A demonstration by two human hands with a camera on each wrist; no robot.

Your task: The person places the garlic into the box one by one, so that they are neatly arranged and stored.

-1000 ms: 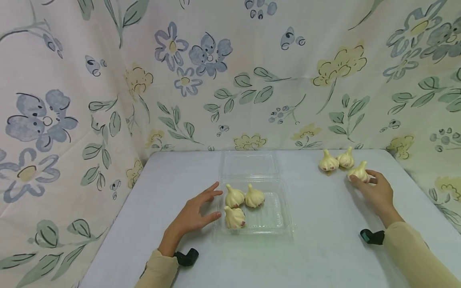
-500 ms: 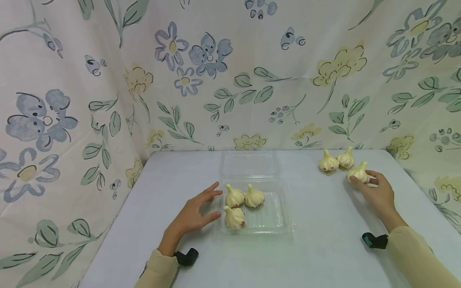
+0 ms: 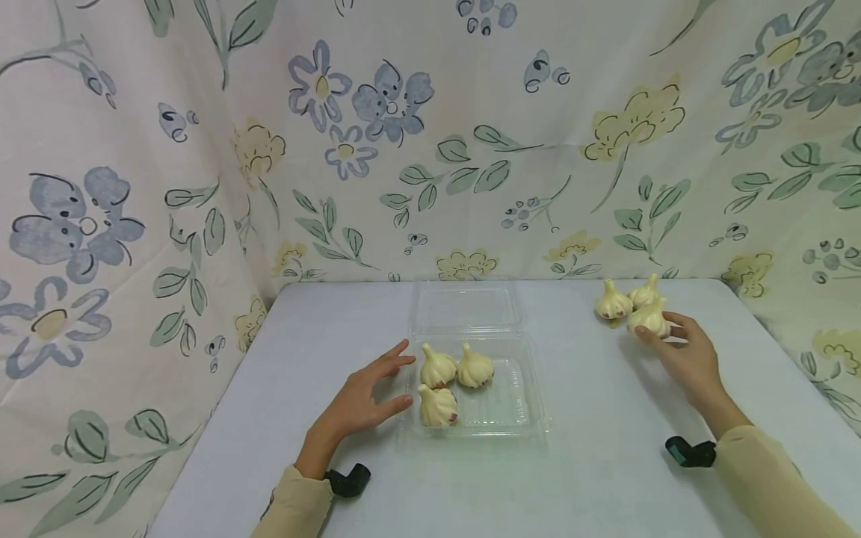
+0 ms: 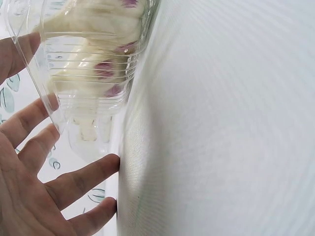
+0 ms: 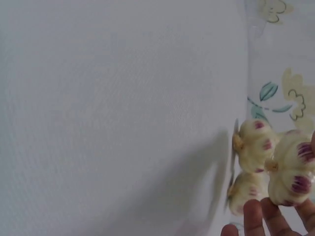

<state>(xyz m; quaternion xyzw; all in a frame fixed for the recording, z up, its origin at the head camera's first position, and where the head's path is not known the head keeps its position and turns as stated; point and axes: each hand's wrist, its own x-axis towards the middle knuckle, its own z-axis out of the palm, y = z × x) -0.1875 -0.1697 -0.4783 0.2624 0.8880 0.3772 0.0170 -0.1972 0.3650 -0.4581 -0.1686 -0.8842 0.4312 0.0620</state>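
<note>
My right hand (image 3: 693,362) grips a garlic bulb (image 3: 647,320) between thumb and fingers; the right wrist view shows that garlic bulb (image 5: 294,169) with purple patches, raised off the table. Just behind it stand two more garlic bulbs, one at left (image 3: 613,301) and one partly hidden (image 3: 644,291). My left hand (image 3: 359,396) has its fingers spread at the left side of a clear plastic clamshell box (image 3: 531,388). In the left wrist view, fingers (image 4: 37,115) touch the box's wall. Three garlic bulbs (image 3: 475,368) sit in the box's left part.
The box's clear lid (image 3: 466,308) lies folded back toward the rear edge of the white table (image 3: 592,478). A floral curtain (image 3: 471,149) rises behind and beside the table. Each wrist carries a small black camera (image 3: 691,452).
My right hand has moved left with the garlic bulb, which now overlaps the rear bulb in the head view. My left hand, the box and its bulbs have stayed where they were.
</note>
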